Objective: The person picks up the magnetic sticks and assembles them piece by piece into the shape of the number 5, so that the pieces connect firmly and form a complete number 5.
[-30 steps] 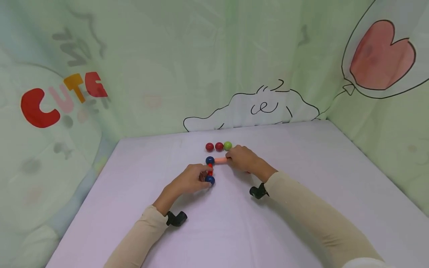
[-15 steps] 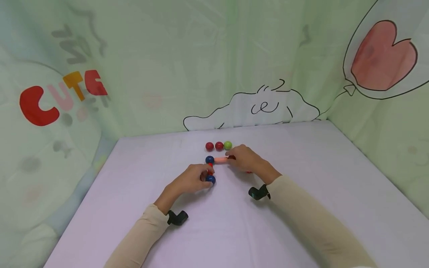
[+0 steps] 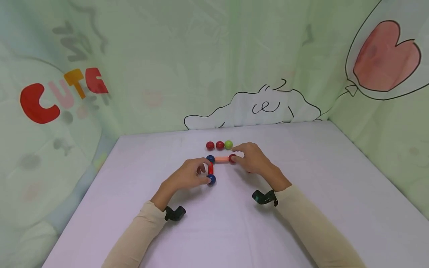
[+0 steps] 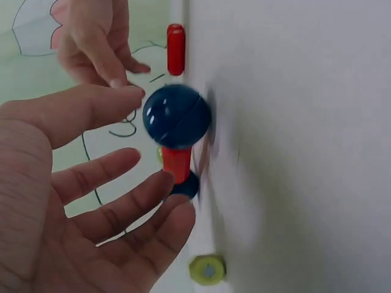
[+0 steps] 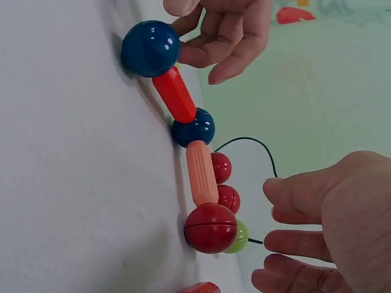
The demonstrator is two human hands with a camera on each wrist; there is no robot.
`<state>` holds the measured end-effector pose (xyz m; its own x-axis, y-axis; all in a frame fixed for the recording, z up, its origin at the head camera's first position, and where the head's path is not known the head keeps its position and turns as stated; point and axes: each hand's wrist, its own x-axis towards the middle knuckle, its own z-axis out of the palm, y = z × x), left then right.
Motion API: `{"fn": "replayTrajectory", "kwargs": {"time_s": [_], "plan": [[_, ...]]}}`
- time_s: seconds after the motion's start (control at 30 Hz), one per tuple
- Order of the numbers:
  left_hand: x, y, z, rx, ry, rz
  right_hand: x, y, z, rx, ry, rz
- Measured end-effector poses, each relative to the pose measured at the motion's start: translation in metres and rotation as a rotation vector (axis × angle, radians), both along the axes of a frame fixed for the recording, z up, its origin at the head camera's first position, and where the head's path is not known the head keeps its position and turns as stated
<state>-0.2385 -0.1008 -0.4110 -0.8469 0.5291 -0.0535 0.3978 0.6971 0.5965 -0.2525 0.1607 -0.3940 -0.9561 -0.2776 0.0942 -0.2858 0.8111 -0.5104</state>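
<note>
An L-shaped chain of magnetic balls and rods lies on the table. A near blue ball (image 4: 177, 119) joins a red rod (image 5: 174, 94), which meets a second blue ball (image 5: 194, 127) at the corner. From there a salmon-pink rod (image 5: 201, 174) runs to a dark red ball (image 5: 211, 229). My left hand (image 3: 189, 175) is around the near end, its thumb at the near blue ball and its fingers loosely bent beside the red rod. My right hand (image 3: 253, 160) stands beside the dark red ball, fingers spread and apart from it in the right wrist view.
Behind the chain, two red balls (image 3: 210, 145) (image 3: 219, 145) and a green ball (image 3: 228, 144) stand in a row. Red rods (image 4: 176, 52) and a yellow-green piece (image 4: 208, 270) appear in the left wrist view. A printed curtain (image 3: 151, 74) borders the table (image 3: 228, 230).
My right hand has let go of the chain's right end and drawn off to the right, baring the dark red ball. The left hand has loosened slightly; the chain has barely moved.
</note>
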Motion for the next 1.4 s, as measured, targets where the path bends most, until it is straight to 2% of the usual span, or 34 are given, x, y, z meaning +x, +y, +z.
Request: {"fn": "replayTrajectory", "kwargs": {"time_s": [0.13, 0.3, 0.4, 0.57, 0.8, 1.0, 1.13, 1.4], "plan": [[-0.005, -0.006, 0.005, -0.053, 0.059, 0.041, 0.006, 0.003, 0.001, -0.008, 0.031, -0.061], [-0.015, -0.013, 0.002, -0.102, 0.107, 0.012, 0.013, 0.007, -0.004, 0.024, 0.043, -0.127], [-0.02, -0.014, -0.005, -0.107, 0.092, -0.013, 0.017, 0.01, -0.007, 0.044, 0.031, -0.161], [-0.022, -0.011, -0.016, -0.069, 0.026, -0.039, 0.023, 0.015, -0.013, 0.061, -0.024, -0.206], [-0.026, -0.008, -0.021, -0.068, 0.009, -0.006, 0.02, 0.015, -0.016, 0.129, -0.113, -0.184], [-0.031, -0.005, -0.018, -0.043, -0.008, -0.052, 0.016, 0.017, -0.019, 0.189, -0.142, -0.173], [-0.032, -0.006, -0.017, -0.051, -0.015, -0.06, 0.013, 0.018, -0.019, 0.204, -0.141, -0.162], [-0.032, -0.01, -0.02, -0.079, 0.01, -0.107, 0.012, 0.019, -0.017, 0.165, -0.165, -0.131]]}}
